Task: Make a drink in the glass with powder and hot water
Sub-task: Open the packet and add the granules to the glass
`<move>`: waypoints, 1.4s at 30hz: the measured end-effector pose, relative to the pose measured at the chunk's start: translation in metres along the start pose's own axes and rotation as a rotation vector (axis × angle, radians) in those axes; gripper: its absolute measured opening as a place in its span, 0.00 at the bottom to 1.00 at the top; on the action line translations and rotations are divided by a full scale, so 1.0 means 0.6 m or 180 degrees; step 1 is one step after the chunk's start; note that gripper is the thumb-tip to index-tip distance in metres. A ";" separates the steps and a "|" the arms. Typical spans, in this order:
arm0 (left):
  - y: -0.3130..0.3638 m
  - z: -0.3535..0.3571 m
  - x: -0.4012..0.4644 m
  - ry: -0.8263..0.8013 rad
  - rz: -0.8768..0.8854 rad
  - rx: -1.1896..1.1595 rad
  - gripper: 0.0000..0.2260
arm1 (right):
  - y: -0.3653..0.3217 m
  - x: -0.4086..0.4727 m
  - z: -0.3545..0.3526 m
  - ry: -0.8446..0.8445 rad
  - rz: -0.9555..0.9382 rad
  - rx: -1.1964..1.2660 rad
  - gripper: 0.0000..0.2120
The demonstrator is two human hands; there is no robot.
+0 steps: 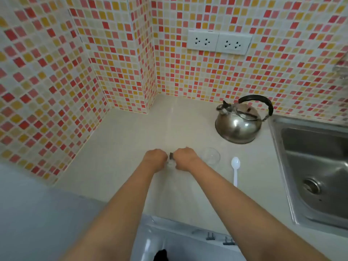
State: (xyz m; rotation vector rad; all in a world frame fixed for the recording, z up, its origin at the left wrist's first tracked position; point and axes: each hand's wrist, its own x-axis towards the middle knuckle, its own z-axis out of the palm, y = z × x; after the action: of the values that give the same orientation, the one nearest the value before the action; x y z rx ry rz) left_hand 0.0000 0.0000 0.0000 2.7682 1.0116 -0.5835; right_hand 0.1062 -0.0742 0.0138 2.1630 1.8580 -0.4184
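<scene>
Packet [171, 155], small and dark, pinched between my left hand [156, 158] and right hand [183, 158], fingers closed on it. Glass [211, 156] just right. Spoon [235, 169] beside. Kettle [239, 122] behind. Sink [282, 147] far right.

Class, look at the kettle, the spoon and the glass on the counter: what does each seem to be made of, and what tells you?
Kettle: polished metal, likely steel, with mirror-like reflections and a dark handle. Spoon: probably plastic, plain white, slightly translucent. Glass: clear glass or clear plastic; the counter shows through.
</scene>
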 end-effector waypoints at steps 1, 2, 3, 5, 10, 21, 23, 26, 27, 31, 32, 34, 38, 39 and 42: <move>0.003 0.002 0.001 -0.0031 0.0019 0.0021 0.14 | -0.005 0.002 0.007 -0.0058 0.0020 -0.0133 0.17; 0.002 0.007 0.003 0.0043 0.0034 -0.0029 0.13 | -0.008 0.005 0.015 -0.0022 -0.0002 -0.0167 0.16; 0.003 0.013 0.005 0.0095 0.0055 -0.0040 0.12 | -0.013 0.005 0.026 0.0006 0.0009 -0.0211 0.15; 0.006 0.020 0.009 0.0204 0.0046 -0.0083 0.10 | -0.022 0.006 0.042 0.0132 -0.0017 -0.0256 0.14; 0.005 0.037 0.021 0.0471 0.0020 -0.0175 0.10 | -0.026 0.012 0.058 0.0470 -0.0183 -0.0367 0.14; 0.019 0.008 0.011 0.0250 -0.1165 -0.2326 0.14 | -0.022 0.000 0.031 0.0517 0.0431 0.0506 0.13; 0.030 -0.018 0.014 0.0194 -0.1305 -0.2716 0.13 | -0.019 -0.005 0.009 0.0595 0.0647 0.0918 0.11; 0.050 -0.055 0.015 0.0326 -0.1430 -0.3421 0.15 | -0.009 -0.017 -0.030 0.0737 0.0999 0.1404 0.07; 0.057 -0.070 0.014 0.0371 -0.1460 -0.3674 0.12 | -0.004 -0.024 -0.042 0.0811 0.1090 0.1492 0.07; 0.085 -0.119 0.014 0.0658 -0.1358 -0.4304 0.09 | 0.027 -0.056 -0.079 0.1268 0.1378 0.1690 0.08; 0.093 -0.129 0.014 0.0645 -0.1281 -0.4453 0.11 | 0.036 -0.066 -0.085 0.1367 0.1439 0.1758 0.09; 0.111 -0.145 0.014 0.0493 -0.1094 -0.4721 0.12 | 0.056 -0.089 -0.093 0.1497 0.1525 0.1962 0.11; 0.152 -0.165 0.005 0.0364 -0.0876 -0.4628 0.03 | 0.093 -0.132 -0.090 0.1664 0.1548 0.2498 0.14; 0.162 -0.168 0.001 0.0327 -0.0822 -0.4556 0.05 | 0.101 -0.141 -0.087 0.1685 0.1545 0.2609 0.15; 0.189 -0.169 -0.012 0.0264 -0.0531 -0.4327 0.10 | 0.126 -0.162 -0.073 0.1677 0.1550 0.3143 0.10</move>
State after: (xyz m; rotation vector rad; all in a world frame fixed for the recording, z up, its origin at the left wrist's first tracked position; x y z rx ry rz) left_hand 0.0994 -0.0647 0.0955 1.5051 1.0539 0.2103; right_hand 0.1695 -0.1575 0.0920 3.5544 1.3315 -0.8375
